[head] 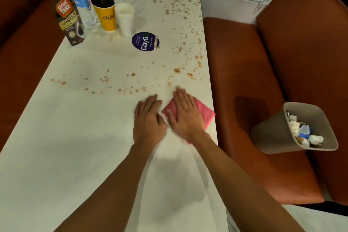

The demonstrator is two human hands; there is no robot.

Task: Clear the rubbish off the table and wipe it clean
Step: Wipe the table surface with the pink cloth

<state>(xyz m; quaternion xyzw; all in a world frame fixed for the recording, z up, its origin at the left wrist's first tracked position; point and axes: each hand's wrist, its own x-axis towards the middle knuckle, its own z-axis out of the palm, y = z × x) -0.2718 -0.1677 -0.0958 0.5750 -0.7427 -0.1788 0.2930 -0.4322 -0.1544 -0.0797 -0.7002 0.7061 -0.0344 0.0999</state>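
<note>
A folded pink cloth [204,112] lies flat on the white table [75,137] near its right edge. My right hand [185,117] presses down on the cloth with straight fingers. Just left of it, my left hand [148,120] rests flat on the bare tabletop, touching the cloth's left edge. Brown crumbs and spots [177,70] are scattered over the far and right parts of the table, starting right beyond my fingertips. A beige bin [276,132] with crumpled rubbish in it stands on the orange seat to the right.
At the far left of the table stand a coffee granules pack [70,19], a water bottle [83,6], a yellow cup of black straws [106,17] and a white cup [125,19]. A round purple sticker [145,41] lies near them. Orange bench seats [243,84] flank the table.
</note>
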